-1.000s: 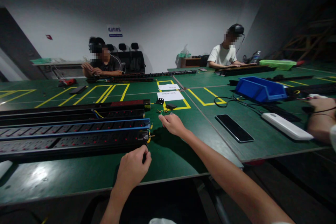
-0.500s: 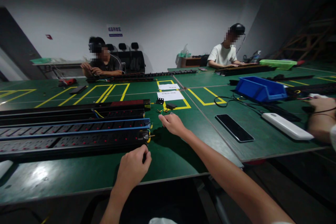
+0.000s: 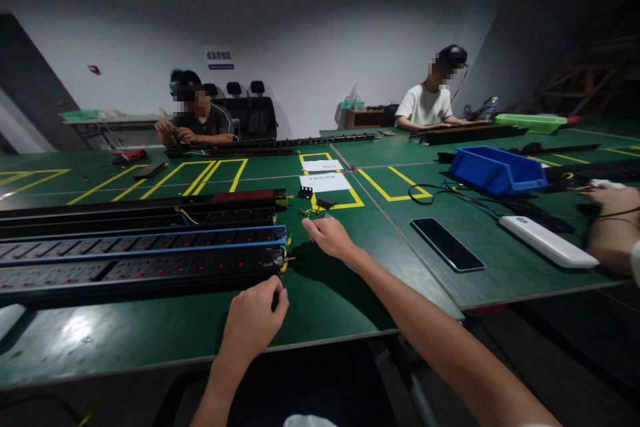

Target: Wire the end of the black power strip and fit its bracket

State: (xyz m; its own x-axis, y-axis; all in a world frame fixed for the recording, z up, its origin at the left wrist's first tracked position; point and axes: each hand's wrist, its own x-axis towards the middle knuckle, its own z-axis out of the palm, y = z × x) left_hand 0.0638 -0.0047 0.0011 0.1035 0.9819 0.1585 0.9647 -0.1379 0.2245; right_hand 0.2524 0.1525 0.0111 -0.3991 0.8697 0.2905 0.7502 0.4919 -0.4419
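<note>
My right hand (image 3: 329,237) is closed in a pinch just past the ends of the power strips, with a short green-and-yellow wire (image 3: 311,213) at its fingertips. Closer to me, my left hand (image 3: 257,315) is curled, thumb against forefinger, beside the end of the nearest power strip (image 3: 190,268); whatever its fingers hold, if anything, is hidden. Behind that strip lies a blue-edged power strip (image 3: 165,241) with a row of sockets. Yellow wire ends (image 3: 285,260) stick out at the strips' right ends. Small black parts (image 3: 327,203) lie beyond my right hand.
On the green table (image 3: 385,293) lie a phone (image 3: 447,244), a white power bank (image 3: 547,241), a blue bin (image 3: 497,170), cables and paper labels (image 3: 325,182). A co-worker's hand (image 3: 615,200) is at the right edge. Two people (image 3: 425,107) work across the table.
</note>
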